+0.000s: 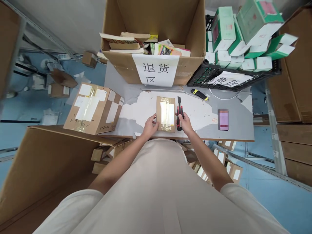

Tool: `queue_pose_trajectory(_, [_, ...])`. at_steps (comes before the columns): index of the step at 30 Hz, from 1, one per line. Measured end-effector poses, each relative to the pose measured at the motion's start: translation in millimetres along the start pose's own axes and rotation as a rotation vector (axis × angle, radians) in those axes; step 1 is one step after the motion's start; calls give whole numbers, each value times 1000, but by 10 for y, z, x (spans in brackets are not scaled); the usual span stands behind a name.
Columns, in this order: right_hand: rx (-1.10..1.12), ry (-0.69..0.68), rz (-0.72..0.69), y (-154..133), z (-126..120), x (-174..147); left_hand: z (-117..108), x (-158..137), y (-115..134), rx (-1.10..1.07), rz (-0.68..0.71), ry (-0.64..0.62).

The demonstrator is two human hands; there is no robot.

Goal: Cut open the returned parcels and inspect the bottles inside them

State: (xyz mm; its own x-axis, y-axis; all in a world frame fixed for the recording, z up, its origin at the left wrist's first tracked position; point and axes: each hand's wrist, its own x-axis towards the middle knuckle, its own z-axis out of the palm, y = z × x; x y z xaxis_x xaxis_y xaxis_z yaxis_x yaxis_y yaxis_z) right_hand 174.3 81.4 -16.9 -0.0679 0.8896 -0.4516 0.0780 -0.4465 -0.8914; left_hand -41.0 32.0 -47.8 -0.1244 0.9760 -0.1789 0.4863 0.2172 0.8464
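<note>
A small cardboard box (159, 112) with clear tape and white labels lies on the worktable in front of me. My left hand (150, 126) is at its lower left edge, fingers bent against the side of the box. My right hand (185, 123) grips a black and red utility knife (179, 109) just right of the box. The knife points away from me, and its grip is partly covered by my fingers. A second utility knife, yellow and black (200, 94), lies farther back on the table. A phone (223, 120) with a pinkish screen rests to the right.
A large carton of books (117, 66) stands at the back, beside a black crate (198, 76) of green-and-white boxes. A taped carton (70, 113) sits on the left. Below it is a big open carton (48, 156). Parcels (234, 174) lie beneath the table.
</note>
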Motion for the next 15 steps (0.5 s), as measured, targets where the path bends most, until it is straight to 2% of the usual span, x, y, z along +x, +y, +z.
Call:
queue_pose_trajectory(3, [69,36,44,147,-61,-173,-27,161,24,36,-43,-1])
queue_pose_trajectory(6, [232,49,127,284,-135,-441,-99,508,57,89,-46,-28])
queue_pose_trajectory(8, [379,72,201,354,-165,-625,-142,810,99,120,12,-17])
queue_pose_trajectory(10, [504,85,298,404,-164,-767,-160,1112,149,158,134,-27])
queue_pose_trajectory(12, [590,55,388,429,-132,-840,-150,1354,190,212,219,-116])
queue_pose_trajectory(15, [662,40,409,415,-63,-808,-130,1513,203,242,219,-195])
